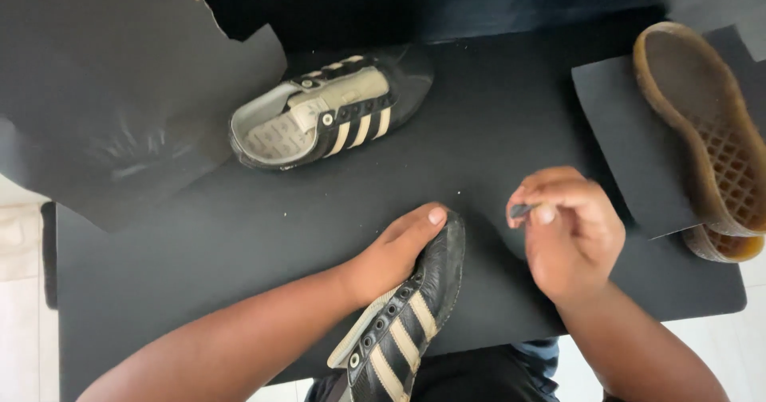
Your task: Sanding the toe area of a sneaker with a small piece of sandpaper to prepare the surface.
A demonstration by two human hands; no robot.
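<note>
Left hand (395, 250) laid flat on toe of black striped shoe upper (407, 322) at near table (199, 234) edge. Right hand (570, 234) pinched on small dark piece (520, 209) (identity unclear). Upper judged light, soft, floppy; best held at toe.

The left hand (396, 250) rests on a black striped shoe (403, 322) at the table's (239, 234) near edge. The right hand (570, 230) pinches a small dark piece (520, 209) (too small to identify). Another shoe (331, 110) lies behind; two rubber soles (702, 130) lie right.
</note>
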